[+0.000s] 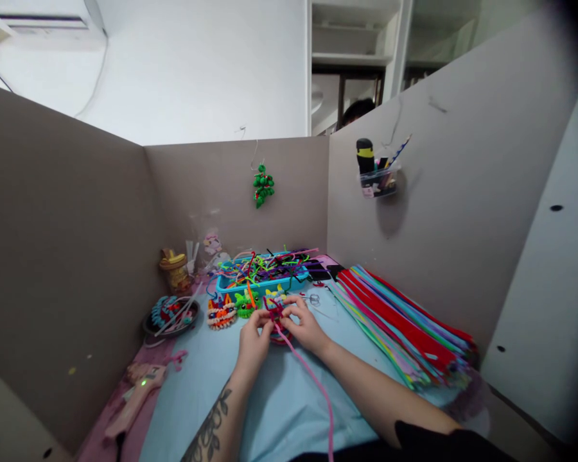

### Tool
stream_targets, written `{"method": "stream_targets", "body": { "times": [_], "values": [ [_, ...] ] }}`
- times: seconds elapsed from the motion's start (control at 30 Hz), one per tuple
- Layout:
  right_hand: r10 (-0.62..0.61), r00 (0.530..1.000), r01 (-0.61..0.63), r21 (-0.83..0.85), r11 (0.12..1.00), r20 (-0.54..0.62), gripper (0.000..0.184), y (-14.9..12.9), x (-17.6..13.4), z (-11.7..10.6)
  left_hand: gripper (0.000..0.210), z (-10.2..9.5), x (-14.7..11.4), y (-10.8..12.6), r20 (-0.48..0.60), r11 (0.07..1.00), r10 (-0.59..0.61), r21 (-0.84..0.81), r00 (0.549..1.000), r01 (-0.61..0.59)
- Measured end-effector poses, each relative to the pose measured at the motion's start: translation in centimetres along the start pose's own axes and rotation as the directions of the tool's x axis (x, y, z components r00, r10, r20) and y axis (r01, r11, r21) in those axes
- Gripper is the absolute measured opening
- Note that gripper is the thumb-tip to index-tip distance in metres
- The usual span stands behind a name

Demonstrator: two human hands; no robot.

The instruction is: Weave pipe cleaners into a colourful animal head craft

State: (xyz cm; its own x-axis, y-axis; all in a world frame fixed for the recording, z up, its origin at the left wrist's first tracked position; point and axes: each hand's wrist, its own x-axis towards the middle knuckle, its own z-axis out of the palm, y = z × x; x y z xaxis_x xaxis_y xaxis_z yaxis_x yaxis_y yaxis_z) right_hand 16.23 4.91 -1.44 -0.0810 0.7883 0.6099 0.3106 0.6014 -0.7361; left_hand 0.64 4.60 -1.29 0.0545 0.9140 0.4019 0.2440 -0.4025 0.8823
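My left hand (254, 339) and my right hand (304, 326) meet over the middle of the table, both with fingers pinched on a dark red and magenta pipe-cleaner piece (276, 310). Fingers hide part of its shape. A long pink pipe cleaner (315, 378) runs from between the hands down toward my body. Just beyond the hands sit finished-looking fuzzy pieces: an orange and cream one (221, 313), a green one (245, 305) and a yellow and blue one (274, 296), partly covered by the fingers.
A blue tray (264, 287) of loose pipe cleaners stands behind. Long pipe-cleaner bundles (399, 321) lie right, near scissors (314, 299). At left are a dark bowl (192, 316), a jar (176, 273) and a pink glue gun (137, 398). Grey partitions (236, 192) enclose the table.
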Motion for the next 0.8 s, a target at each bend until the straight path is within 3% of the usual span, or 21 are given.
{"method": "stream_targets", "body": {
  "times": [0.2, 0.43, 0.57, 0.8],
  "values": [
    [0.116, 0.993, -0.115, 0.177, 0.977, 0.009, 0.008, 0.2, 0.3, 0.1, 0.013, 0.1, -0.3, 1.2, 0.060, 0.988, 0.115, 0.096, 0.992, -0.120],
    [0.255, 0.967, -0.227, 0.454, 0.861, 0.000, 0.022, 0.4, 0.3, 0.7, 0.019, 0.7, -0.7, 1.9, 0.090, 0.969, 0.126, 0.203, 0.988, -0.142],
    [0.254, 0.967, -0.227, 0.413, 0.882, -0.011, 0.020, 0.4, 0.2, 0.8, 0.021, 0.8, -0.6, 1.7, 0.081, 0.960, 0.126, 0.242, 0.989, -0.142],
    [0.120, 0.990, -0.097, 0.269, 0.958, -0.069, 0.010, 0.4, -0.1, 1.0, 0.018, 1.0, -0.5, 1.5, 0.066, 0.968, 0.079, 0.233, 0.995, -0.092]
  ]
}}
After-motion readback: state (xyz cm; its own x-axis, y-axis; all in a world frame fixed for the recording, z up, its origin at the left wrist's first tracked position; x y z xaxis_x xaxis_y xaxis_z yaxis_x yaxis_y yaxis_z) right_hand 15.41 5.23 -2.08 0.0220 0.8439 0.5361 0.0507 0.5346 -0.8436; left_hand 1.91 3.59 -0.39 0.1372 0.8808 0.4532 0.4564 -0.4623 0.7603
